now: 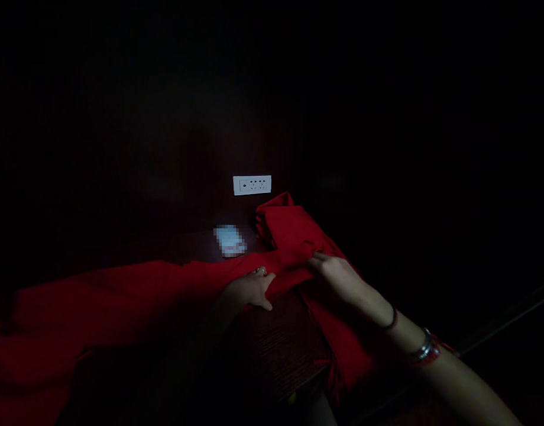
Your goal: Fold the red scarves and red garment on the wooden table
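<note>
A long red cloth [121,296] stretches from the far left across a dark wooden surface [276,349] to a folded heap [290,228] near the wall. My left hand [249,290] pinches a fold of the cloth at the middle, thumb below and fingers on top. My right hand [338,275] rests on the cloth just to the right, fingers curled into the fabric. Bangles and a thread sit on my right wrist [425,349]. Part of the cloth hangs off the front edge under my right forearm.
The scene is very dark. A white socket plate [252,184] is set in the wall behind. A small pale blurred object [230,239] lies on the surface left of the folded heap. The surface's front edge runs near the bottom.
</note>
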{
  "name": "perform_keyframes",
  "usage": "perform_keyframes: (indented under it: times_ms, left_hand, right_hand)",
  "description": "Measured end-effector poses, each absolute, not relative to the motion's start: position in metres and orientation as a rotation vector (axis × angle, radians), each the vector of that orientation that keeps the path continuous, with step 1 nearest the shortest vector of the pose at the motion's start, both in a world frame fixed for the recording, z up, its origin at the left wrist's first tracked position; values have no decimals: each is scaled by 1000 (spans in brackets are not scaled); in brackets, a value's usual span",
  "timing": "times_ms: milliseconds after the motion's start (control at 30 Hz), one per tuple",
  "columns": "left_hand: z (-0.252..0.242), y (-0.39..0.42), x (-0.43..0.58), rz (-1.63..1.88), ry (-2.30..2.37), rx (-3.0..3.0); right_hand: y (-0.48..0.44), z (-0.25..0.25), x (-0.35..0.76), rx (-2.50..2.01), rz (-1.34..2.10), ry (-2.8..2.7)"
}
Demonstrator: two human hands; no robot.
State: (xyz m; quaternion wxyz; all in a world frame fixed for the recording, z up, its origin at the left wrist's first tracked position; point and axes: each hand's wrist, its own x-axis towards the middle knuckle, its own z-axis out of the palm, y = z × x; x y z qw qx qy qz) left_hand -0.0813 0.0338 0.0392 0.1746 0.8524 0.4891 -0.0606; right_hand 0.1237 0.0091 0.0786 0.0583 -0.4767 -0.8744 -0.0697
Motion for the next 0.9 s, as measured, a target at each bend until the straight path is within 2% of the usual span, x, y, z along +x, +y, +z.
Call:
perform_keyframes:
  times_ms: [133, 233, 300, 500, 633, 767, 900]
  left_hand:
    - [39, 38, -71, 335, 1471, 2484]
    - [46, 42, -68, 728, 1536, 2471]
    - [54, 44, -73, 854, 1509, 2440]
    - [77, 50, -107, 831, 1469, 2355]
    - [76, 56, -123, 655, 1431, 2337]
    - [69, 61, -127, 453, 1417, 2396]
    - [71, 60, -121, 479, 1518, 2548]
  right_hand:
    - [35, 123, 139, -1201, -242, -2328]
    - [55, 144, 145, -1140, -107, -2208]
    - [69, 149, 148, -1183, 43, -2150]
    - [101, 143, 158, -1173, 606, -2129]
    - [109, 130, 154, -1119, 785, -2158]
    - [112, 120, 147, -1100, 727, -2265]
    - [112, 126, 144, -1111, 426, -2323]
